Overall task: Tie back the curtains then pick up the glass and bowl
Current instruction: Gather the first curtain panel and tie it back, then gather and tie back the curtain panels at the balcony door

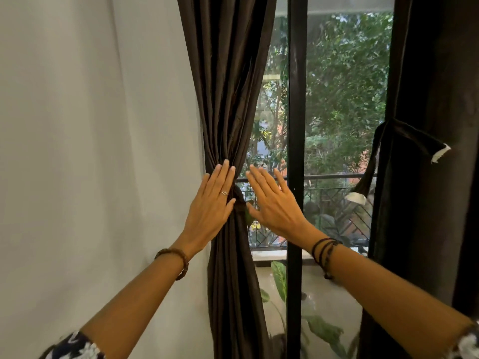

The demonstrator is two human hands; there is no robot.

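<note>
Curtain on the left (228,104) hangs gathered to a narrow waist, its folds running straight up and down, and both hands are at that waist. The left hand (210,206) lies flat on the bunched cloth with straight fingers, pressing from the wall side; it grips nothing. The right hand (272,200) is spread too, fingers straight, on the window side of the waist, close beside the cloth, though contact cannot be told. A dark band (239,200) seems to cross the gather between the two hands, so this curtain looks already cinched.

The curtain on the right (425,177) is the other one to deal with. It lies well off to the right of both hands, past the black window frame (296,151), its length also vertical. Its tie strap (412,138) dangles loose with pale ends free, so that side looks not yet fastened. The right hand is the nearer one; the coming move would probably be a sideways reach across the glass pane to those loose ends.

Neither the glass nor the bowl is in view.
</note>
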